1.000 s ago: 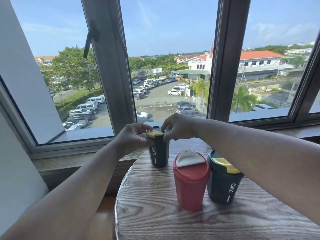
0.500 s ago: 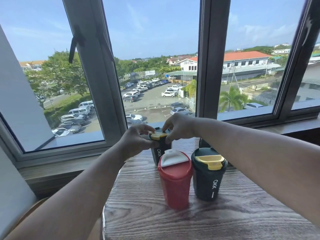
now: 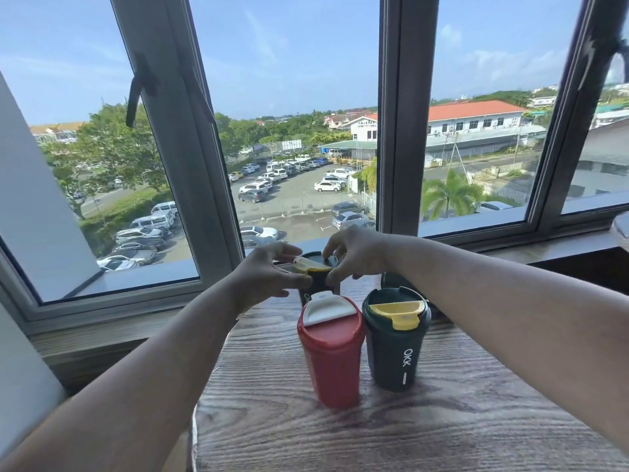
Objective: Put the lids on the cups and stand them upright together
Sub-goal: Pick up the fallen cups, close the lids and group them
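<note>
Table (image 3: 442, 420): wood, by window.
Back cup (image 3: 315, 284): 12 o'clock behind red cup (image 3: 332, 352); I see both hands pinching its lid (image 3: 315, 264).
Risk: uneven press tips it into neighbours.

Three lidded cups are standing on one wooden table (image 3: 442, 430). One red cup (image 3: 332, 356) is sitting at the table's centre, wearing a white-flapped lid. Two dark green cups are showing: one (image 3: 396, 349) at three o'clock from the red one, just beside it, and another (image 3: 315, 279) at twelve o'clock, behind it. Two yellow flaps are showing, one on each green lid. Two bare hands are reaching in: the left hand (image 3: 269, 277) and the right hand (image 3: 354, 250), both at the far cup. Three glass window panes (image 3: 299, 97) are showing fully beyond the table.
</note>
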`<state>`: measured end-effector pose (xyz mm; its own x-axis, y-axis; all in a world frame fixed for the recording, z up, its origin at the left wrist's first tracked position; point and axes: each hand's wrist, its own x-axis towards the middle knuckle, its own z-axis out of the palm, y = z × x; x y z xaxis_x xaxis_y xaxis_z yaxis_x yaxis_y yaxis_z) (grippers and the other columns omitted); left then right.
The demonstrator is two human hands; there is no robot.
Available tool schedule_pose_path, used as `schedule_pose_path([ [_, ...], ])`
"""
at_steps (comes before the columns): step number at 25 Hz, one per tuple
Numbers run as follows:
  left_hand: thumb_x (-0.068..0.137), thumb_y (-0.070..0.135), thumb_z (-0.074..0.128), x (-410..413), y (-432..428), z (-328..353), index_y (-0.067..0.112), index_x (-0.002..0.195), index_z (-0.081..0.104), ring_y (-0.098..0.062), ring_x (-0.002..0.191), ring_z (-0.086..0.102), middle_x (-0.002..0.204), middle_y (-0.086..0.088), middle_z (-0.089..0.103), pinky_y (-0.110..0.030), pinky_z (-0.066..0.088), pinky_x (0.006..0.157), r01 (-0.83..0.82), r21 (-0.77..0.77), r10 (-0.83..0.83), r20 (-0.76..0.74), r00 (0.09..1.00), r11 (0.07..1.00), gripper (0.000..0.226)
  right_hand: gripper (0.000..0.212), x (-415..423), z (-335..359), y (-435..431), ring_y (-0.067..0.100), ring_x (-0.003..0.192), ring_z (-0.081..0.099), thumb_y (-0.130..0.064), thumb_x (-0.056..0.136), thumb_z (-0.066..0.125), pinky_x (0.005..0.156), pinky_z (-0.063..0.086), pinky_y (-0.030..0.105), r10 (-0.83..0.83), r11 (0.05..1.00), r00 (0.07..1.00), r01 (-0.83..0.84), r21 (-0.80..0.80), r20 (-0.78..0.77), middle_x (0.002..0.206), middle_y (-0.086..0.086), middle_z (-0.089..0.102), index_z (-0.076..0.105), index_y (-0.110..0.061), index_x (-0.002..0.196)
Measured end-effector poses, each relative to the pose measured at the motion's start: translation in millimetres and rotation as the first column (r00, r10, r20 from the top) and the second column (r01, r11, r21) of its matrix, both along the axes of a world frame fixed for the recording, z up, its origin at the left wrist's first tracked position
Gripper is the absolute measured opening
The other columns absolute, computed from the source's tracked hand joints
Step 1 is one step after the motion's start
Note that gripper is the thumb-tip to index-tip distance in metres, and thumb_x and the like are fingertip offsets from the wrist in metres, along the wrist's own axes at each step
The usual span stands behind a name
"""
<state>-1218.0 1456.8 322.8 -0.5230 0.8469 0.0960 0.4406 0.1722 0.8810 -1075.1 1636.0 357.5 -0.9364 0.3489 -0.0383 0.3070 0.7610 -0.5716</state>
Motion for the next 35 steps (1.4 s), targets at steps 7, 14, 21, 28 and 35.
schedule_pose_path([
  [7,0.079,0.005,0.085,3,5,8,0.008,0.134,0.058,-0.020,0.093,0.068,0.125,-0.010,0.063,-0.024,0.059,0.069,-0.041,-0.009,0.040,-0.049,0.998,0.999,0.062,0.078,-4,1,0,0.023,0.107,0.065,-0.013,0.075,0.089,0.086,0.062,0.034,0.027,0.994,1.000,-0.027,-0.102,-0.003,0.139,0.010,0.057,0.054,-0.011,0.144],
  [14,0.087,0.007,0.078,-1,3,2,0.010,0.118,0.069,-0.025,0.082,0.077,0.116,-0.010,0.071,-0.043,0.066,0.076,-0.186,0.070,0.189,-0.048,0.981,0.980,0.032,0.073,1,-4,9,0.018,0.094,0.068,-0.017,0.080,0.086,0.085,0.062,0.033,-0.015,0.990,1.000,0.017,-0.138,0.010,0.112,0.008,0.067,0.051,-0.011,0.144],
  [21,0.061,0.033,0.098,7,6,0,0.006,0.137,0.058,-0.020,0.113,0.064,0.126,-0.003,0.065,-0.033,0.053,0.100,-0.134,0.024,0.135,-0.297,0.945,0.991,0.090,0.079,-9,-1,4,0.026,0.113,0.065,-0.008,0.076,0.087,0.092,0.062,0.040,0.036,0.990,0.999,-0.036,-0.138,-0.008,0.141,0.009,0.055,0.053,-0.011,0.147],
  [28,0.060,0.008,0.093,0,5,12,0.007,0.139,0.056,-0.032,0.107,0.071,0.122,-0.012,0.067,-0.051,0.057,0.098,0.004,-0.060,-0.004,0.009,1.000,0.998,0.087,0.075,-3,-3,5,0.027,0.100,0.071,-0.017,0.075,0.090,0.085,0.064,0.039,-0.004,0.982,1.000,0.006,-0.187,0.010,0.117,0.011,0.063,0.053,-0.008,0.140],
  [35,0.045,0.031,0.097,4,4,11,0.011,0.137,0.058,-0.025,0.102,0.071,0.120,-0.002,0.065,-0.041,0.060,0.093,-0.020,-0.057,0.012,-0.135,0.991,0.998,0.102,0.075,0,-2,4,0.027,0.103,0.070,-0.004,0.075,0.088,0.080,0.064,0.032,0.017,0.975,1.000,-0.019,-0.222,-0.009,0.124,0.009,0.060,0.053,-0.006,0.142],
])
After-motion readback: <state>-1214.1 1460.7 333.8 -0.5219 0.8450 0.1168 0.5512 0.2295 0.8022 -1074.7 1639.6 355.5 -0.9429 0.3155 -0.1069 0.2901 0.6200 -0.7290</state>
